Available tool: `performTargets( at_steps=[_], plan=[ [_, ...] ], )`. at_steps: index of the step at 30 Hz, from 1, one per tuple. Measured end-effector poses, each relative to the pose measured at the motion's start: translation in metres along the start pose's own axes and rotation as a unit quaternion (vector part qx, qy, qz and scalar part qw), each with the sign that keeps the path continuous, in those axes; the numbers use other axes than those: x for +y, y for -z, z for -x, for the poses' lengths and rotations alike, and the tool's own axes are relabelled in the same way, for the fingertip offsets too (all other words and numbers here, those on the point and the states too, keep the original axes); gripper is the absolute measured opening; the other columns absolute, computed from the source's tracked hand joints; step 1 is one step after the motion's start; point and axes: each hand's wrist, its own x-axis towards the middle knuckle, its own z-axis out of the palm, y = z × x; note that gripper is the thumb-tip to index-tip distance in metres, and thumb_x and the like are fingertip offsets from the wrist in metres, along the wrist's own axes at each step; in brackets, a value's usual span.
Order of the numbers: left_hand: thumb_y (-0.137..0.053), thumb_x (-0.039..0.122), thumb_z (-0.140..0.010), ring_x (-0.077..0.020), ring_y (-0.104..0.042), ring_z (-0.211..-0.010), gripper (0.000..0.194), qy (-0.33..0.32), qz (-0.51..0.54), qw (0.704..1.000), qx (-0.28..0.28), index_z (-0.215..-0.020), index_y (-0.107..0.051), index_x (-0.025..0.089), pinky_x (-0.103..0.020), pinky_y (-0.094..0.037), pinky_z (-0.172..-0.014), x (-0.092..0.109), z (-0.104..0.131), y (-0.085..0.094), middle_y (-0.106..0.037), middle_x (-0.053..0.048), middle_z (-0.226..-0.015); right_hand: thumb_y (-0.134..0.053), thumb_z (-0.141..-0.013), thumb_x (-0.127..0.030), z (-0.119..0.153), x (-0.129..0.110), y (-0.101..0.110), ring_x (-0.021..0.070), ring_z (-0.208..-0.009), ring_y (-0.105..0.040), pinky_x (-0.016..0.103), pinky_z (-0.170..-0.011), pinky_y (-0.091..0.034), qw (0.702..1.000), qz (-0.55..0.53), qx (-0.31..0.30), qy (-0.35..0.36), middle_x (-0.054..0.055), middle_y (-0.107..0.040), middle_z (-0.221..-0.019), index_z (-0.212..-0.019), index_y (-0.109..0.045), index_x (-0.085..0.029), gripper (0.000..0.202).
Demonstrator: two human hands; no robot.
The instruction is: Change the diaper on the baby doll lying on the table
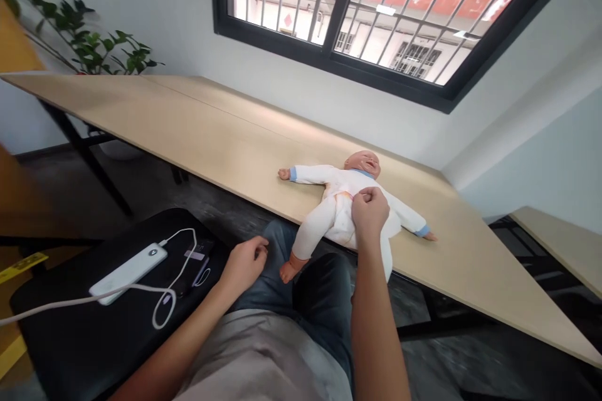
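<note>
A baby doll (362, 166) in a white suit with blue cuffs and collar lies on its back on the table (226, 138), arms spread. Its legs hang over the near edge, one bare foot (289, 269) showing above my lap. Over the doll's belly is my right hand (370, 208), fingers pinched together at the front of the suit (336, 191). What sits between those fingertips is hidden. A pink and orange edge shows beside them on the cloth. My left hand (245, 263) lies loosely curled on my thigh, thumb and finger apart, holding nothing.
To the left, a black chair seat (61, 332) carries a white power bank (129, 272) with a cable and a dark phone (195, 266). A leafy plant (89, 37) stands beyond the table, and a barred window (329, 50) is above. Another table (559, 244) is at right.
</note>
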Motion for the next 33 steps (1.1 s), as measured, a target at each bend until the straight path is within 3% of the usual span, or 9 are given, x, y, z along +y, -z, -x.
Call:
performTargets(
  at_steps=[3, 5, 10, 15, 20, 23, 28, 33],
  plan=[
    [-0.049, 0.031, -0.09, -0.0156, -0.062, -0.066, 0.021, -0.027, 0.042, 0.998, 0.043, -0.096, -0.067, 0.02, -0.024, -0.044, -0.061, 0.025, -0.009, 0.018, -0.065, 0.001, -0.071, -0.048, -0.072, -0.022, 0.001, -0.001, 0.001, 0.0177, -0.062, -0.05, 0.029, -0.062, -0.032, 1.0, -0.012, -0.003, 0.001, -0.001, -0.059, -0.062, -0.077, -0.059, -0.02, 0.012],
    [-0.052, 0.037, -0.089, -0.0156, -0.062, -0.066, 0.024, -0.032, 0.078, 0.994, 0.063, -0.098, -0.067, 0.021, -0.023, -0.043, -0.058, 0.042, -0.015, 0.027, -0.063, 0.002, -0.069, -0.047, -0.073, -0.023, 0.003, -0.002, 0.002, 0.0173, -0.062, -0.05, 0.028, -0.062, -0.032, 1.0, -0.017, -0.007, 0.001, -0.001, -0.058, -0.062, -0.078, -0.058, -0.02, 0.012],
    [-0.059, 0.044, -0.086, -0.0169, -0.067, -0.079, 0.027, -0.055, 0.155, 0.983, 0.077, -0.101, -0.068, 0.023, -0.024, -0.05, -0.074, 0.083, -0.038, 0.035, -0.07, 0.001, -0.084, -0.046, -0.075, -0.022, 0.005, -0.007, 0.005, 0.0154, -0.057, -0.047, 0.027, -0.059, -0.031, 0.999, -0.03, -0.022, -0.003, -0.004, -0.051, -0.057, -0.078, -0.056, -0.021, 0.01],
    [-0.061, 0.049, -0.084, -0.02, -0.067, -0.094, 0.029, -0.08, 0.176, 0.98, 0.042, -0.098, -0.068, 0.024, -0.028, -0.052, -0.085, 0.116, -0.073, 0.025, -0.071, -0.001, -0.097, -0.047, -0.076, -0.019, 0.006, -0.012, 0.008, 0.014, -0.056, -0.047, 0.026, -0.057, -0.031, 0.999, -0.041, -0.024, -0.015, -0.006, -0.05, -0.057, -0.076, -0.054, -0.021, 0.007],
    [-0.061, 0.053, -0.083, -0.0234, -0.068, -0.098, 0.038, -0.09, 0.21, 0.973, -0.043, -0.106, -0.064, 0.023, -0.033, -0.058, -0.083, 0.125, -0.106, 0.0, -0.07, -0.005, -0.106, -0.049, -0.074, -0.015, 0.006, -0.018, 0.012, 0.0149, -0.056, -0.049, 0.026, -0.054, -0.033, 0.995, -0.083, -0.025, -0.046, -0.003, -0.052, -0.058, -0.075, -0.055, -0.02, 0.008],
    [-0.063, 0.053, -0.081, -0.0254, -0.069, -0.096, 0.042, -0.121, 0.228, 0.964, -0.063, -0.109, -0.063, 0.021, -0.036, -0.061, -0.081, 0.124, -0.121, -0.013, -0.07, -0.008, -0.11, -0.051, -0.074, -0.014, 0.005, -0.024, 0.015, 0.0175, -0.057, -0.05, 0.029, -0.054, -0.033, 0.993, -0.102, -0.024, -0.053, -0.001, -0.053, -0.059, -0.072, -0.054, -0.021, 0.009],
    [-0.061, 0.051, -0.083, -0.0266, -0.071, -0.099, 0.04, -0.121, 0.247, 0.953, -0.127, -0.112, -0.061, 0.025, -0.036, -0.063, -0.08, 0.124, -0.136, -0.017, -0.07, -0.009, -0.115, -0.054, -0.075, -0.013, 0.001, -0.034, 0.019, 0.0179, -0.058, -0.05, 0.03, -0.056, -0.032, 0.985, -0.136, -0.055, -0.088, -0.001, -0.055, -0.062, -0.072, -0.055, -0.022, 0.009],
    [-0.06, 0.055, -0.083, -0.0276, -0.067, -0.104, 0.04, -0.093, 0.192, 0.974, -0.076, -0.109, -0.061, 0.026, -0.043, -0.058, -0.09, 0.139, -0.147, -0.008, -0.07, -0.007, -0.111, -0.057, -0.076, -0.017, -0.001, -0.032, 0.032, 0.0134, -0.058, -0.046, 0.026, -0.054, -0.034, 0.953, -0.261, -0.059, -0.145, -0.002, -0.052, -0.065, -0.074, -0.056, -0.021, 0.004]
  ],
)
